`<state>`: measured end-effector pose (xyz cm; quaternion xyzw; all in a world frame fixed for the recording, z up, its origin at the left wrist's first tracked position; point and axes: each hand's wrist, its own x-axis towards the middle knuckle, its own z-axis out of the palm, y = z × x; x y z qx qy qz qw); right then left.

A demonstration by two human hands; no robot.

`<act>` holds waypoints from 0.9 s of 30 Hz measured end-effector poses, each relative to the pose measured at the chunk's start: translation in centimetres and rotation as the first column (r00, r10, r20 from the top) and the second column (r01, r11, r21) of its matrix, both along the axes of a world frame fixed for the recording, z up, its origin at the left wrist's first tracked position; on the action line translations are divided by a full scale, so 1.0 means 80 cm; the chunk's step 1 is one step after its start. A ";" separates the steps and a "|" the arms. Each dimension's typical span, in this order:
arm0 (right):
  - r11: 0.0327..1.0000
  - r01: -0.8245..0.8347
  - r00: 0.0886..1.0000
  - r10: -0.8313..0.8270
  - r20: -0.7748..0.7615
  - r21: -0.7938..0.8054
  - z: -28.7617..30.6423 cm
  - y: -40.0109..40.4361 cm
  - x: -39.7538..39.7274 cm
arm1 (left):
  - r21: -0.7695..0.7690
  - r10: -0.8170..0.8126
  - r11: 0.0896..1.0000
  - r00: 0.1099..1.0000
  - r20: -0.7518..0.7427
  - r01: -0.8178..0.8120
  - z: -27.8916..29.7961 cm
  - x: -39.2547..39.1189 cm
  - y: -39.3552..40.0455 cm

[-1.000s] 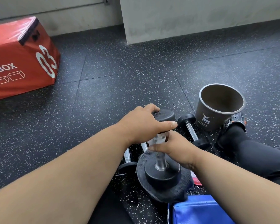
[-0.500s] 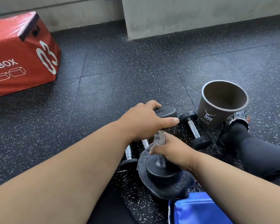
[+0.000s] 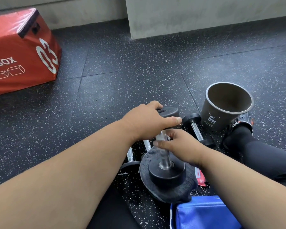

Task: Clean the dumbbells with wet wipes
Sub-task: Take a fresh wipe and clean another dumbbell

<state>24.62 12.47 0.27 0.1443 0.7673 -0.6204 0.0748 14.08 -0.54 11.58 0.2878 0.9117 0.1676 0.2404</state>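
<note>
Standing upright on a dark grey, felt-like round pad (image 3: pixel 177 189), the black rubber-headed dumbbell with a polished chrome handle (image 3: pixel 166 172) sits on the floor just in front of the person, its lower head resting on the pad and its upper head under the left hand (image 3: pixel 149 123). That hand lies over the top head with the fingers curled around its far edge and the thumb stretched along the near side, gripping it. The right hand (image 3: pixel 180 144) is wrapped round the chrome handle, pinching a thin, translucent wet wipe (image 3: pixel 162 138) against the metal; the wipe is mostly hidden by the fingers.

Behind the left wrist, two more chrome handles of small black dumbbells (image 3: pixel 130 156) lie flat on the black rubber floor flecked with white (image 3: pixel 122 80), largely covered by the forearm. Another small black dumbbell with a ribbed chrome bar (image 3: pixel 196 129) lies to the right, near a dark grey paper cup with a white deer logo (image 3: pixel 224 108), which stands tilted just beside a black-clad foot in an orange-trimmed sandal (image 3: pixel 239 126). A red packet (image 3: pixel 200 177) peeks out by the pad under the right forearm, and a glossy blue vinyl cushion (image 3: pixel 205 214) fills the bottom edge. Far left stands a red padded vinyl box marked "03" (image 3: pixel 20 52), well apart, with a grey concrete wall (image 3: pixel 188 14) beyond.
</note>
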 end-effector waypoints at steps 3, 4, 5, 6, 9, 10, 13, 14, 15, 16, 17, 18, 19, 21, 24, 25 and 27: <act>0.999 -0.026 0.999 0.026 -0.020 0.029 0.004 0.006 -0.001 | 0.001 0.002 1.000 1.000 0.005 -0.002 -0.001 0.001 0.000; 0.998 -0.047 0.999 0.048 -0.002 0.034 0.002 0.009 0.000 | 0.000 0.001 1.000 1.000 0.006 -0.001 0.000 0.001 0.000; 0.997 -0.068 0.998 0.067 0.023 0.045 0.001 0.010 0.003 | -0.002 -0.004 1.000 1.000 0.005 0.004 0.001 0.002 0.000; 0.995 -0.086 0.995 0.083 0.046 0.051 -0.003 0.013 0.005 | -0.004 -0.009 1.000 1.000 0.002 0.009 0.002 0.002 0.000; 0.990 -0.128 0.986 0.120 0.117 0.057 -0.003 0.018 0.012 | -0.007 -0.018 1.000 1.000 0.006 0.018 0.004 0.004 0.000; 0.986 -0.147 0.981 0.136 0.135 0.075 -0.003 0.019 0.014 | -0.009 -0.020 1.000 1.000 0.008 0.020 0.004 0.004 0.000; 0.966 -0.218 0.961 0.187 0.203 0.140 -0.008 0.019 0.021 | -0.011 -0.018 1.000 1.000 0.013 0.018 0.005 0.003 0.001; 0.954 -0.241 0.954 0.199 0.223 0.180 -0.009 0.019 0.023 | -0.011 -0.018 1.000 1.000 0.015 0.018 0.005 0.003 0.001; 0.936 -0.266 0.949 0.210 0.237 0.233 -0.011 0.020 0.024 | -0.010 -0.018 1.000 1.000 0.015 0.019 0.005 0.002 0.001; 0.913 -0.289 0.944 0.220 0.247 0.289 -0.012 0.020 0.025 | -0.009 -0.018 1.000 1.000 0.016 0.018 0.005 0.001 0.001; 0.891 -0.305 0.940 0.225 0.257 0.335 -0.015 0.020 0.026 | -0.008 -0.016 1.000 1.000 0.018 0.017 0.005 0.000 0.001; 0.877 -0.306 0.941 0.218 0.260 0.371 -0.017 0.021 0.027 | -0.009 -0.014 1.000 1.000 0.019 0.014 0.004 -0.001 0.002; 0.877 -0.295 0.945 0.209 0.251 0.380 -0.017 0.021 0.028 | -0.012 -0.011 1.000 1.000 0.019 0.012 0.004 -0.001 0.002; 0.911 -0.260 0.957 0.198 0.212 0.321 -0.017 0.020 0.031 | -0.016 -0.011 1.000 1.000 0.016 0.011 0.002 -0.004 0.003; 0.949 -0.225 0.968 0.191 0.166 0.221 -0.015 0.027 0.032 | -0.020 -0.015 1.000 1.000 0.012 0.015 0.000 -0.005 0.004; 0.954 -0.217 0.970 0.186 0.158 0.205 -0.016 0.031 0.031 | -0.023 -0.019 1.000 1.000 0.009 0.019 0.000 -0.005 0.004; 0.977 -0.159 0.980 0.138 0.146 0.144 -0.017 0.040 0.027 | -0.026 -0.022 0.999 1.000 0.004 0.022 0.000 -0.006 0.004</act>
